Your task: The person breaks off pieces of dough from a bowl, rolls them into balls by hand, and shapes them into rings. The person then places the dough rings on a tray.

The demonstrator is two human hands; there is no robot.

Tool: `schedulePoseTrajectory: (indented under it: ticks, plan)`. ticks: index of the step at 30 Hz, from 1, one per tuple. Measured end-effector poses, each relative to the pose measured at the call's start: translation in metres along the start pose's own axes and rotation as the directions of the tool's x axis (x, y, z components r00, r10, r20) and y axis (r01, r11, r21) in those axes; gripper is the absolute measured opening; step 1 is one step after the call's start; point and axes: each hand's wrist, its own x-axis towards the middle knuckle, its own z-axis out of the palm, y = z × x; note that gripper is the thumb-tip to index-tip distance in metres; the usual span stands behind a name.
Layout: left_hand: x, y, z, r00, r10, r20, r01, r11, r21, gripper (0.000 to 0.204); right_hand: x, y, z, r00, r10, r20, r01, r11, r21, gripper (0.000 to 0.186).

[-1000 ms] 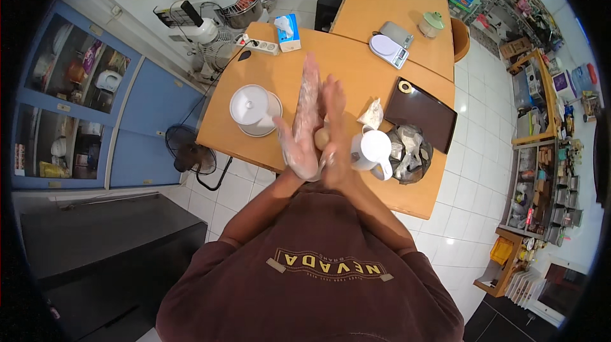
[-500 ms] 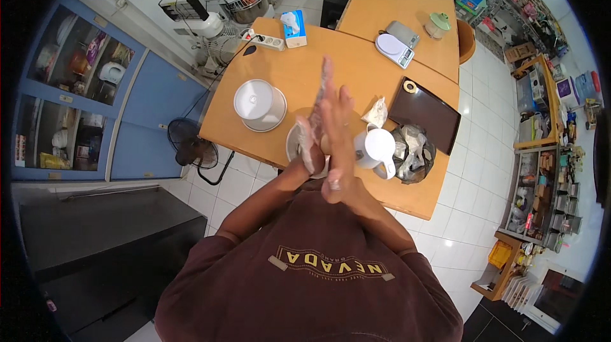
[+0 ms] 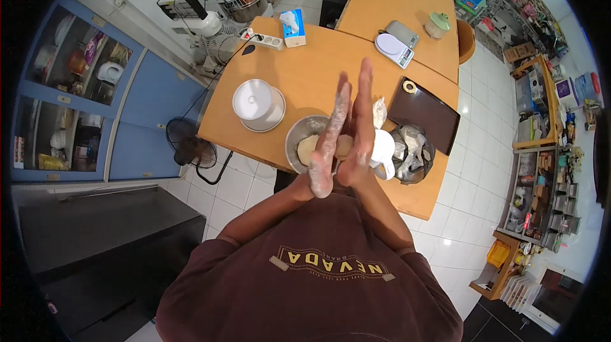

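Both my hands are raised above the near edge of the table, palms facing each other and fingers stretched out. A small pale ball of dough is held between the palms. White flour dusts my left hand. My right hand faces it and partly covers a white pitcher. Beneath the hands stands a metal bowl with a larger piece of pale dough in it. My hands hide the bowl's right side.
Left of the bowl sits a round white container on a plate. To the right are a dark plastic bag, a white bag and a dark tray with a tape roll. A kitchen scale and tissue box stand farther back.
My hands have slid past each other: the left moved forward and the right shifted rightward. The dough ball moved right with them, and the bowl with its dough shows more now.
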Motion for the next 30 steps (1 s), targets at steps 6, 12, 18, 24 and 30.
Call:
schedulePoseTrajectory:
  ticks: [6, 12, 18, 24, 30]
  plan:
    - [0.006, -0.026, -0.017, 0.923, -0.235, -0.305, 0.071, 0.882, -0.465, 0.106, -0.018, 0.006, 0.019, 0.985, -0.12, 0.123, 0.123, 0.992, -0.012, 0.096]
    - [0.001, -0.006, 0.01, 0.985, -0.08, -0.151, 0.064, 0.992, -0.11, 0.107, 0.015, 0.01, -0.003, 0.988, -0.075, -0.134, 0.072, 0.997, -0.027, 0.106]
    - [0.022, -0.016, -0.01, 0.96, -0.174, -0.22, 0.082, 0.925, -0.372, 0.108, -0.016, 0.015, 0.01, 0.994, 0.006, 0.112, 0.001, 0.998, -0.06, 0.097]
    - [0.011, -0.014, 0.0, 0.987, -0.144, -0.068, 0.139, 0.988, -0.065, 0.113, 0.013, 0.017, -0.002, 0.992, -0.112, -0.061, 0.113, 0.993, 0.025, 0.099]
    - [0.032, -0.02, -0.019, 0.966, -0.124, -0.228, 0.097, 0.987, -0.127, 0.11, -0.017, 0.029, 0.017, 1.0, 0.001, 0.026, -0.004, 0.994, 0.105, 0.103]
